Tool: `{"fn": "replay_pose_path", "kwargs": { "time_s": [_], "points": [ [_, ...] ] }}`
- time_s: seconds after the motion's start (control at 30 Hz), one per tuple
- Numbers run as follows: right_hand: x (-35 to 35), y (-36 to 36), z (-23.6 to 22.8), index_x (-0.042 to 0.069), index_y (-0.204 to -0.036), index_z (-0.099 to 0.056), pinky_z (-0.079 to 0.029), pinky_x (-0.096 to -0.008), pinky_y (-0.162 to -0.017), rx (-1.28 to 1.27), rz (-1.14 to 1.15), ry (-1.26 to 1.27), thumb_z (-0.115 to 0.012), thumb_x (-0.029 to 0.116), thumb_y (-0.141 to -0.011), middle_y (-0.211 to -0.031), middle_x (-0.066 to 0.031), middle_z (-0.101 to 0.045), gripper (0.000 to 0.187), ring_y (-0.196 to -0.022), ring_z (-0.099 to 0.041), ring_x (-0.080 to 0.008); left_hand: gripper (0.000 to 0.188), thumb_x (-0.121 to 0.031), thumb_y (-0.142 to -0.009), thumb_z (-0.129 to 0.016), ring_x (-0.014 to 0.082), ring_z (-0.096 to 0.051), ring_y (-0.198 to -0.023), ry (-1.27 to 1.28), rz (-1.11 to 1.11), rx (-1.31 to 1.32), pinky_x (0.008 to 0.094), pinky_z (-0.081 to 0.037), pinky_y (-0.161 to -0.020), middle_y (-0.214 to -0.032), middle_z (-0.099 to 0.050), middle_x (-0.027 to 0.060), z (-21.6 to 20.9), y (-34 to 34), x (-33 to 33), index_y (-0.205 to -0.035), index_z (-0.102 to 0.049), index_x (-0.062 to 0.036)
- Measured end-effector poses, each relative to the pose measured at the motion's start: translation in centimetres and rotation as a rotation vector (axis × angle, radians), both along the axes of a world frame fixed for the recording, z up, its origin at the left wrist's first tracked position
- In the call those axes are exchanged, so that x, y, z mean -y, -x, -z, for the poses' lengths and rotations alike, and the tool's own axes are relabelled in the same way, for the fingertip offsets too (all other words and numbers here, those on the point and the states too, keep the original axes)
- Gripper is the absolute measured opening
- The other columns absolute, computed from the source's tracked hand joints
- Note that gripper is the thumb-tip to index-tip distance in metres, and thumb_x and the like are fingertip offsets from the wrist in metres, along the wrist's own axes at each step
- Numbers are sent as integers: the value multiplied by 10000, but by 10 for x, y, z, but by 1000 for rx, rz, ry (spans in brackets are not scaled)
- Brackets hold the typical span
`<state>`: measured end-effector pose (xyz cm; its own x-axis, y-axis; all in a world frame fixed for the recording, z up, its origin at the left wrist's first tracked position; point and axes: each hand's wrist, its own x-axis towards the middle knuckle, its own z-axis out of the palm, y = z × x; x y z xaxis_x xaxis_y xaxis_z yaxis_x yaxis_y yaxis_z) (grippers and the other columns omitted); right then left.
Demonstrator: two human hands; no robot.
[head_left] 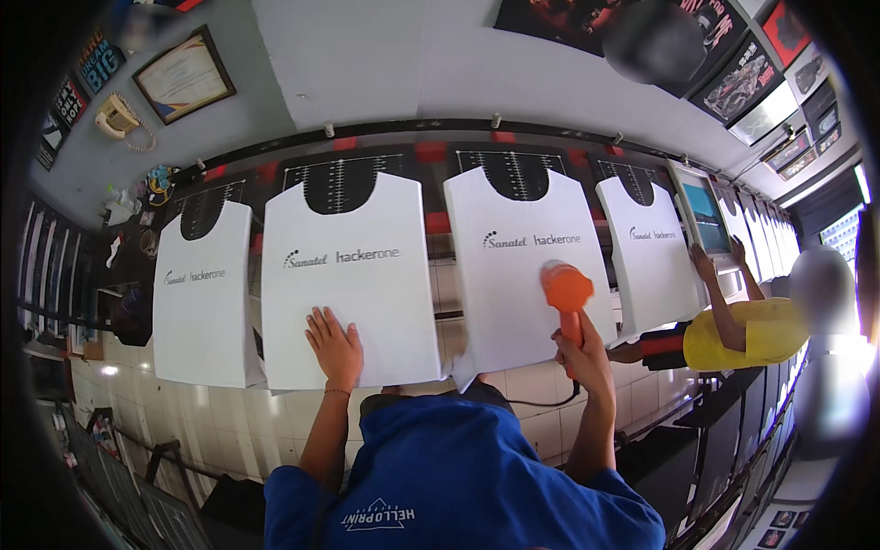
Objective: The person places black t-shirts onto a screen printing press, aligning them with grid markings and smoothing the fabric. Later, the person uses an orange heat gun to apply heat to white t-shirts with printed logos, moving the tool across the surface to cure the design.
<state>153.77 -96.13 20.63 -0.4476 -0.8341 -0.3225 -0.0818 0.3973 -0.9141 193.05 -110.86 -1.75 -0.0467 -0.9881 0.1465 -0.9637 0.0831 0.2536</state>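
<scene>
My left hand (333,348) lies flat with fingers spread on the lower part of a white T-shirt (394,312), which is stretched over a black printing board. In my right hand (584,353) is an orange hair dryer (568,289), gripped by its handle. Its head is over a second white T-shirt (495,302), just below the dark print on the chest; whether it touches the cloth I cannot tell. From the handle a black cord (545,401) hangs down toward my body. Both shirts carry the same small dark print.
More printed white shirts lie on boards at the left (197,321) and right (642,266). Farther right, a co-worker in a yellow shirt (756,332) holds a framed screen (701,215). A black rail (412,126) runs behind the boards. Dark panels (655,472) stand behind me at the right.
</scene>
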Motion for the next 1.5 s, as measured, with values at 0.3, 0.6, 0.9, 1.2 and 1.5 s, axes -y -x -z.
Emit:
{"fn": "replay_pose_path", "kwargs": {
  "time_s": [0.3, 0.6, 0.9, 1.2, 1.5],
  "points": [
    [80, 94, 12, -38, -1430, -451, -471, -253, -577, 429, -344, 21, -594, 167, -957, -1027, -102, -625, 535, -622, -560, -116, 670, -389, -1042, -407, 451, -168, -1512, -30, -325, -15, 564, -123, -1224, -1621, -227, 272, 7, 97, -16, -1538, -287, 46],
    [180, 124, 11, -27, -1015, -603, -483, -281, -560, 213, -506, -160, -636, 282, -936, -756, -51, -581, 321, -574, -570, -126, 680, -394, -1037, -409, 474, -188, -1501, 7, -379, -45, 577, -129, -1216, -1604, -260, 286, 0, 136, -45, -1529, -296, 62],
    [185, 133, 15, 3, -899, -570, -521, -291, -588, 159, -487, -218, -629, 315, -971, -713, -21, -551, 326, -590, -589, -127, 691, -414, -1041, -394, 471, -181, -1503, 1, -453, -30, 580, -118, -1216, -1606, -251, 286, -2, 131, -21, -1531, -289, 62],
    [180, 113, 11, -23, -968, -589, -504, -293, -580, 129, -449, -236, -621, 258, -954, -716, -40, -558, 283, -573, -583, -138, 708, -430, -1043, -383, 428, -144, -1525, -27, -453, -44, 538, -83, -1238, -1625, -218, 266, -2, 120, 35, -1546, -255, 50],
    [184, 114, 12, -41, -1004, -589, -505, -294, -570, 146, -417, -252, -629, 267, -956, -736, -43, -564, 314, -572, -587, -136, 707, -443, -1047, -367, 420, -151, -1525, -27, -440, -35, 523, -94, -1244, -1624, -225, 261, 5, 124, 83, -1543, -263, 50]
  ]
}}
